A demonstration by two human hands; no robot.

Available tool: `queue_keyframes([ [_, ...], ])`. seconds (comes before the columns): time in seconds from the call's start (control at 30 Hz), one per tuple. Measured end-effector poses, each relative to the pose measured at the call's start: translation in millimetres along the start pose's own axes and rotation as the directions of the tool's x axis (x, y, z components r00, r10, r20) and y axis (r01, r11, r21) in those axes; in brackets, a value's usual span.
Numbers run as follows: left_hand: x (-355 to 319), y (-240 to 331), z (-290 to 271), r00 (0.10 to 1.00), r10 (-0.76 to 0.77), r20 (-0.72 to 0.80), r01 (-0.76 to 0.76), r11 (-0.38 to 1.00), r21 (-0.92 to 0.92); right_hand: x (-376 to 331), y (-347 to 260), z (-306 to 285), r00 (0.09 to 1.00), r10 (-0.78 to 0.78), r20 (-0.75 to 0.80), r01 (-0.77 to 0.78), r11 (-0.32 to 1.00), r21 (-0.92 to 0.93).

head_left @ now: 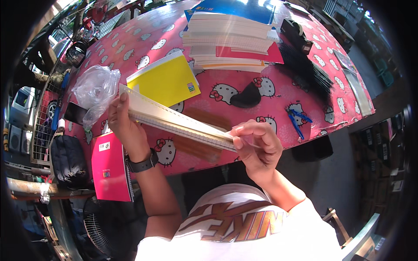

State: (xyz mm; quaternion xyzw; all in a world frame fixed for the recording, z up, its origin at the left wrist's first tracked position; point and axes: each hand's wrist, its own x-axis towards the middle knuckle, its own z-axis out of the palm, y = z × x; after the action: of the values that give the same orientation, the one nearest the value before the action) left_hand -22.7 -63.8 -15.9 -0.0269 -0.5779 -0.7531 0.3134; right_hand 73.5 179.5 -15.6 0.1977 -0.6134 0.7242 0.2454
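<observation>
Above the near edge of the table I hold a thin stack of paper sheets (183,124), tilted, with small holes or loops along its near edge. My left hand (124,117) grips its left end, thumb on top; a dark watch is on that wrist. At the other end my right hand (257,145) has thumb and forefinger pinched on the corner. A yellow spiral notebook (163,80) lies just beyond the stack. Below my left hand rests a pink spiral notebook (111,169). Under the stack, a brown flat thing (196,150) shows partly.
On the pink patterned tablecloth (143,45) stands a tall pile of punched sheets (230,37) with blue covers (244,9). Right of it lie black binding coils (307,69), a tape dispenser (297,35) and blue pliers (297,122). A plastic bag (96,89) and black pouch (69,158) are left.
</observation>
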Motion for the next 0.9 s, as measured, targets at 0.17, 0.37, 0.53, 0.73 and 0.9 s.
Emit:
queue_keyframes([
  [0.17, -7, 5, 4, 0.999, -0.033, -0.019, 0.028, 0.981, -0.193, -1, 2, -3, 0.997, -0.053, 0.058, 0.055, 0.997, -0.048],
  [0.37, -3, -18, -21, 0.972, 0.207, 0.109, -0.226, 0.952, 0.207, -7, 6, 0, 0.998, -0.064, 0.011, 0.065, 0.997, -0.050],
  [0.53, -10, -20, -22, 0.964, -0.004, 0.265, 0.116, 0.905, -0.409, 2, 13, 6, 0.986, -0.166, -0.004, 0.165, 0.983, -0.081],
  [0.73, -13, -32, -17, 0.979, -0.010, 0.206, 0.088, 0.924, -0.373, 8, 10, -1, 0.998, -0.066, -0.016, 0.064, 0.992, -0.112],
  [0.9, -6, -16, -28, 0.963, -0.081, 0.258, 0.158, 0.944, -0.291, 40, 38, -60, 0.970, -0.239, 0.033, 0.241, 0.970, -0.039],
])
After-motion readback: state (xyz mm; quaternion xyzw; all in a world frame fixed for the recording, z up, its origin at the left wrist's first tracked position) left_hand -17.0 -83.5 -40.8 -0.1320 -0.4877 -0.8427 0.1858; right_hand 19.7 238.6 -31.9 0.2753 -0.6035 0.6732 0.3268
